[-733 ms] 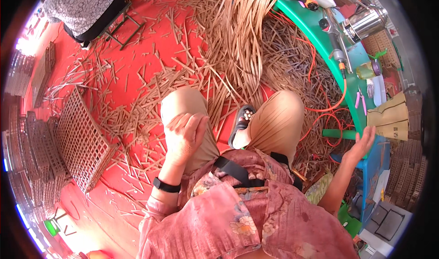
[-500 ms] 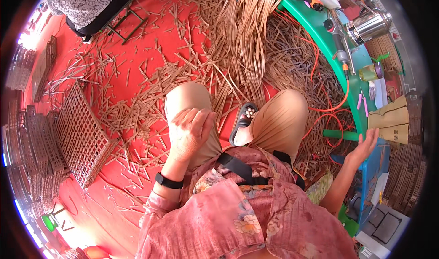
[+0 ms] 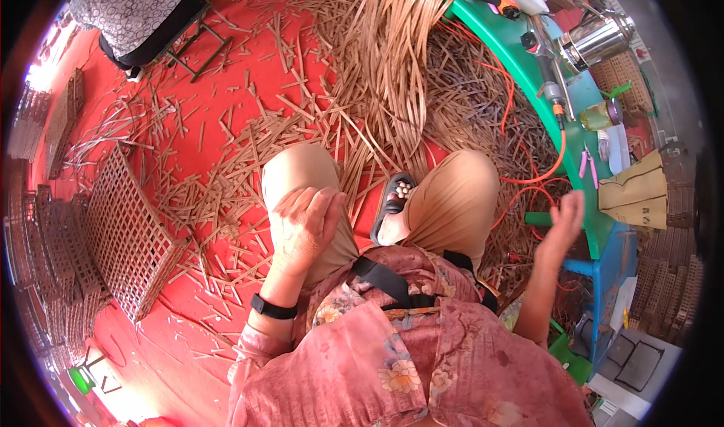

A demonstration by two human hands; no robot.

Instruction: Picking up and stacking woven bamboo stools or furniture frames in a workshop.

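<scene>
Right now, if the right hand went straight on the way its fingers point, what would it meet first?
The right hand would likely meet the green table at its edge, then the pink-handled tool lying there; the hand's height against it is unclear.

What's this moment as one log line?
left hand: over tan-clad left knee; right hand: raised, empty, near smooth green table; long flat brown strips: heaped on red floor

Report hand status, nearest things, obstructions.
Left hand over left leg, palm hidden. Right hand raised, empty, near green table; pink-handled pliers on it. Orange hose curving between right knee and table.
</scene>
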